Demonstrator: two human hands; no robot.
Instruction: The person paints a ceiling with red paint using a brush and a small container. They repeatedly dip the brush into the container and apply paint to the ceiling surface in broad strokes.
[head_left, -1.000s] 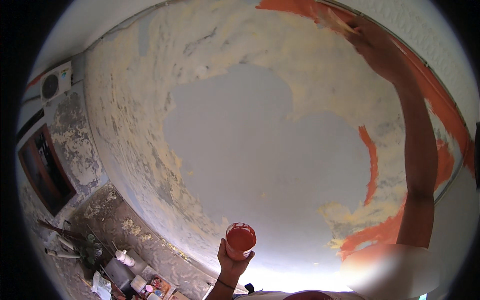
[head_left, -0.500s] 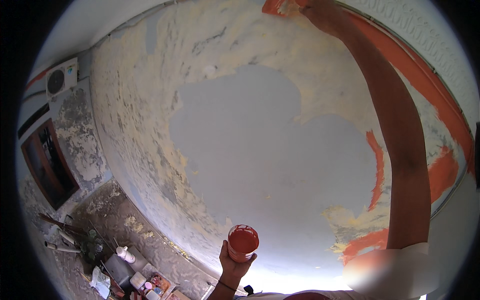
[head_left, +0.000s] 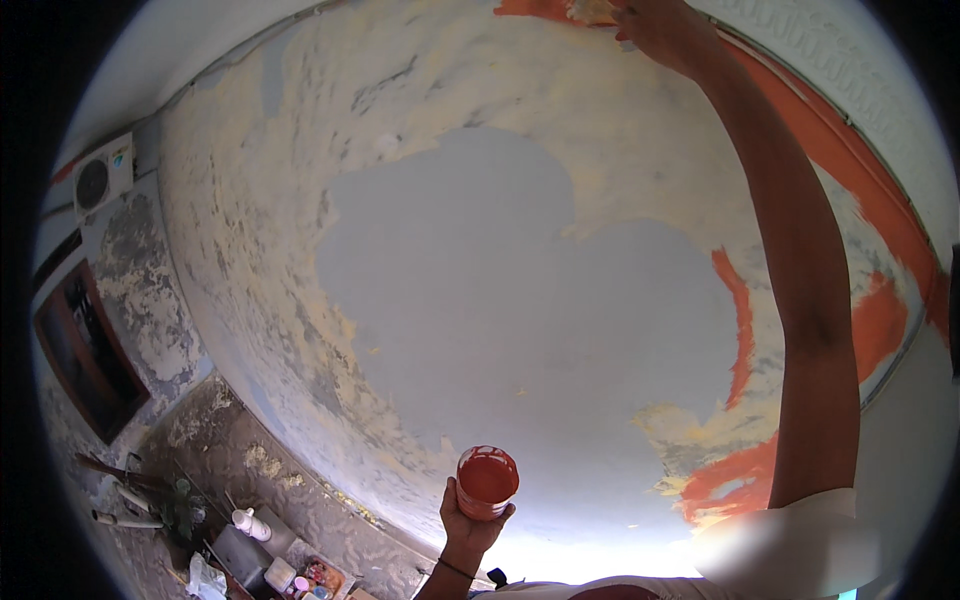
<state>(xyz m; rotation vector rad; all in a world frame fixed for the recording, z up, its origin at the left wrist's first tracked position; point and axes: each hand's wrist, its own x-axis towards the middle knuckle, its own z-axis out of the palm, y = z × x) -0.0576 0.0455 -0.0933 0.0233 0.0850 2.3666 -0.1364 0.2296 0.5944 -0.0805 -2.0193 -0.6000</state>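
My left hand (head_left: 472, 528) is wrapped round a small clear tub (head_left: 487, 482) of orange-red paint, held upright low in the middle. Paint smears its rim and sides. My right arm stretches up to the top of the wall (head_left: 450, 300), where my right hand (head_left: 655, 30) is closed. At its fingertips is a pale, paint-stained thing that looks like a paintbrush (head_left: 592, 10), partly hidden and cut off by the upper edge. It lies against a fresh orange band (head_left: 530, 8) just under the ceiling line. More orange strokes (head_left: 738, 330) lie on the wall's right side.
White ceiling moulding (head_left: 850, 60) borders the wall at upper right. At left are an air-conditioner unit (head_left: 103, 175) and a dark window (head_left: 92, 350). Far below, a grey box (head_left: 240, 552), a white bottle (head_left: 250, 524), a plant (head_left: 183, 510) and several containers stand on the floor.
My right hand has moved a little to the right along the top of the wall. The whole view has swung slightly right. My left hand still holds the tub in the same place.
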